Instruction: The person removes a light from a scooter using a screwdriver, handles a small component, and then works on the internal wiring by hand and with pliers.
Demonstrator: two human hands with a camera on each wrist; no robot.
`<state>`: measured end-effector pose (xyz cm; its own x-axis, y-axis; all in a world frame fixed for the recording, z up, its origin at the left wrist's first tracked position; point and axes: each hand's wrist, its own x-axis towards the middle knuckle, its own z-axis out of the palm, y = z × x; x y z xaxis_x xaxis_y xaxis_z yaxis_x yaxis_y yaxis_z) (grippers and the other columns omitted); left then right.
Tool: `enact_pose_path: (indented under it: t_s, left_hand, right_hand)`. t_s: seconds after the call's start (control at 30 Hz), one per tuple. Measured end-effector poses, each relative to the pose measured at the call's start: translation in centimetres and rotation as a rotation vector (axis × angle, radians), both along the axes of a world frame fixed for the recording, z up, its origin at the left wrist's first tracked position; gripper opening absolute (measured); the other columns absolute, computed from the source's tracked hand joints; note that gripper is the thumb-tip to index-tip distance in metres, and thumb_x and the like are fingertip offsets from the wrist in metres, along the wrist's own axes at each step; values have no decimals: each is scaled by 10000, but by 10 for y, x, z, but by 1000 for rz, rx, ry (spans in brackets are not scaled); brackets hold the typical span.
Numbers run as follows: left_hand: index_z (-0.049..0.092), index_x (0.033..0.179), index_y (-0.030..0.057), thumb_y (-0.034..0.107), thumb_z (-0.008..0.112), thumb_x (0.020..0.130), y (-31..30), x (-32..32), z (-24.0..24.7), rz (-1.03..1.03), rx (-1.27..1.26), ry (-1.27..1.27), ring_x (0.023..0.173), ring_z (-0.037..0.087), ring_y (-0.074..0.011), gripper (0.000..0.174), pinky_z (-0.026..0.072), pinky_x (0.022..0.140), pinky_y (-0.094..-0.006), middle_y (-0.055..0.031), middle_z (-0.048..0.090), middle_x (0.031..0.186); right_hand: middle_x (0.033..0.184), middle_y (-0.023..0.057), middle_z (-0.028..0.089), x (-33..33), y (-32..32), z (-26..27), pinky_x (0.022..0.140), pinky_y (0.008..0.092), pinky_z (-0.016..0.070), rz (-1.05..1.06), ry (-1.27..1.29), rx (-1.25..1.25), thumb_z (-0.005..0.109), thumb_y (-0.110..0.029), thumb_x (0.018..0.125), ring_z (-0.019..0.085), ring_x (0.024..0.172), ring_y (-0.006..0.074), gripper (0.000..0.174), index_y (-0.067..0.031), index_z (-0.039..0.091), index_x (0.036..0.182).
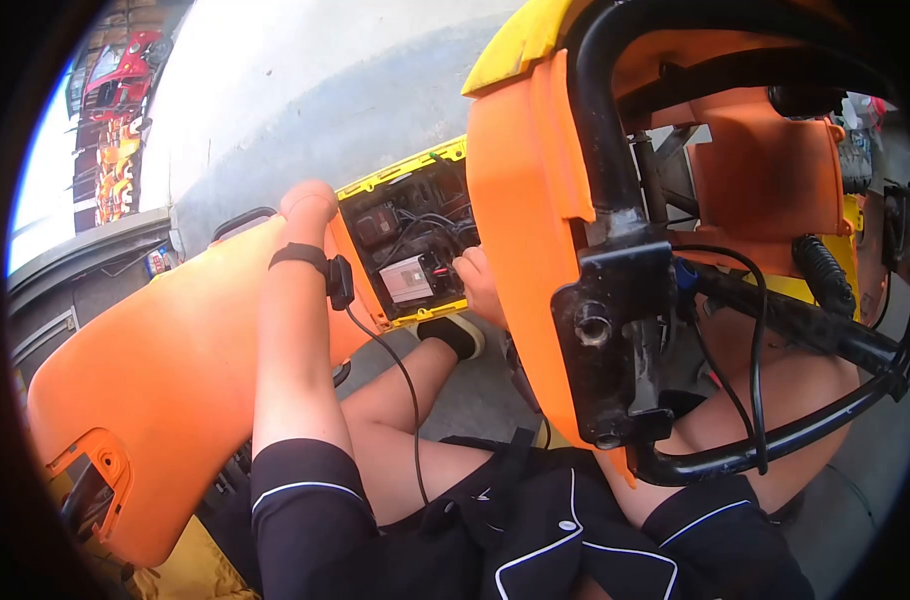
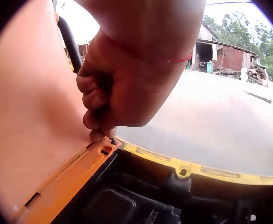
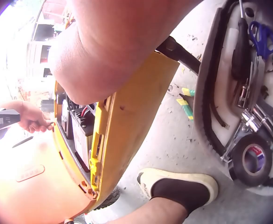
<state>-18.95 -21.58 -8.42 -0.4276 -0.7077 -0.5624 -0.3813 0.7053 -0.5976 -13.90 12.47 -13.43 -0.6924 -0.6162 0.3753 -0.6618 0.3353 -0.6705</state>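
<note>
My left hand (image 1: 308, 205) (image 2: 127, 84) (image 3: 31, 116) has curled fingers, their tips together on the far corner of the orange panel (image 2: 76, 182), by a hole; the small part between them is mostly hidden. Beside that panel lies an open bay with a yellow rim (image 1: 405, 172) (image 2: 211, 171), holding a silver box (image 1: 407, 280), dark boxes and wires. At the bay's near right side is my right hand (image 1: 482, 285) (image 3: 87, 70), fingers bent close to the red wires in the head view; anything within them is hidden.
A black tube frame (image 1: 615, 120) and orange body part (image 1: 530, 200) stand at the right. In the right wrist view, a tray (image 3: 211, 88) holds blue scissors (image 3: 262, 42), sockets and black tape (image 3: 250, 161), near a foot in a shoe (image 3: 178, 186). A cable hangs from the left wrist.
</note>
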Motion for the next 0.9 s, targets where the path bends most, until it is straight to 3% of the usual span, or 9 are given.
enact_pose_path:
  t_s: [0.13,0.2,0.37,0.5,0.53,0.67,0.73,0.83,0.9]
  left_hand:
    - [781,1027,65,255,697,905,1,18,-5,-116,-61,153,985,727,-347,241,568,826,-452,-191,741,1086]
    - [787,1057,93,195,566,956,7,26,-1,-236,-54,80,1070,720,-311,263,576,893,-425,-143,742,1149]
    - [785,963,93,192,566,936,-35,59,-36,-510,64,186,984,731,-359,241,583,839,-481,-169,754,1025]
    - [773,1030,89,204,557,957,-32,49,-37,-374,110,248,1033,716,-353,255,576,862,-467,-181,740,1082]
    - [770,1047,88,207,555,962,-31,47,-36,-326,102,253,1046,713,-352,260,575,867,-463,-184,736,1097]
    - [759,1114,83,218,546,983,-26,42,-24,-90,74,262,1095,698,-345,285,568,890,-450,-197,722,1154]
    - [755,1119,59,171,578,957,-7,38,-1,-171,-31,125,1123,692,-339,265,562,923,-436,-180,720,1182]
    - [750,1137,34,114,576,942,-29,46,34,-78,-81,116,1154,681,-334,273,562,928,-430,-195,712,1196]
    - [727,1139,2,140,555,970,-70,58,33,-230,-72,202,958,747,-317,278,587,821,-419,-222,743,1063]
  right_hand:
    - [950,64,663,4,-1,0,863,389,509,44,-122,-9,651,-53,810,637,921,280,183,-55,690,988]
    - [961,69,667,9,10,3,867,394,509,106,-231,-48,648,-64,822,638,931,284,182,-56,690,999]
    - [990,84,676,-9,60,13,878,406,510,-20,-452,-15,640,-93,853,642,957,296,185,-58,690,1027]
    - [1013,95,683,-42,67,34,887,415,511,-116,-566,-70,635,-117,878,645,977,305,189,-59,690,1050]
    - [1019,98,684,-18,98,45,889,417,511,-118,-598,-105,633,-122,884,646,982,307,191,-60,690,1055]
    - [1042,110,692,-33,80,69,897,426,512,-77,-721,-242,627,-146,909,649,1002,316,199,-61,691,1078]
    - [1053,116,695,-13,101,85,901,431,512,-65,-777,-313,624,-157,922,650,1012,321,204,-62,691,1089]
    - [1070,124,700,10,112,107,908,438,512,0,-876,-438,620,-175,940,652,1027,327,212,-63,691,1106]
    - [1082,130,704,21,109,115,912,443,513,91,-953,-526,617,-186,953,654,1037,332,217,-64,691,1117]
